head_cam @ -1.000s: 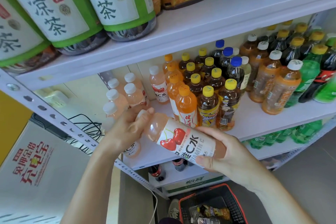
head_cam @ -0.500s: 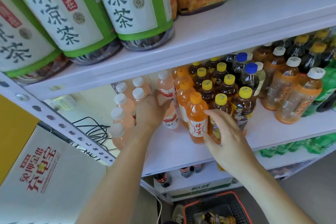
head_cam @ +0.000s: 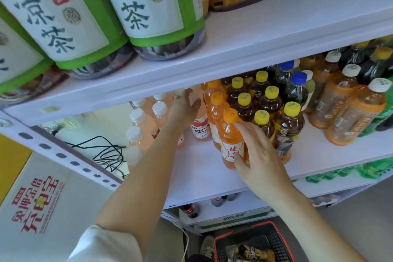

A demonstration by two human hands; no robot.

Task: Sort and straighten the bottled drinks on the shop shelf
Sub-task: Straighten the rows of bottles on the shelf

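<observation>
Rows are being straightened on the white shelf (head_cam: 197, 168): the front orange plastic bottle (head_cam: 230, 136) is being gripped by the right hand (head_cam: 261, 159), a pale pink bottle (head_cam: 200, 130) is being touched by the left hand's (head_cam: 184, 108) spread fingers; careful aligning is being called for next

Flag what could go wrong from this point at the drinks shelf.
1. The right hand grips the front orange bottle, packed tight against yellow-capped tea bottles; pulling it could tip a neighbour off the shelf edge.
2. The left hand covers a pink bottle among crowded white-capped ones; a nudge might topple several.
</observation>
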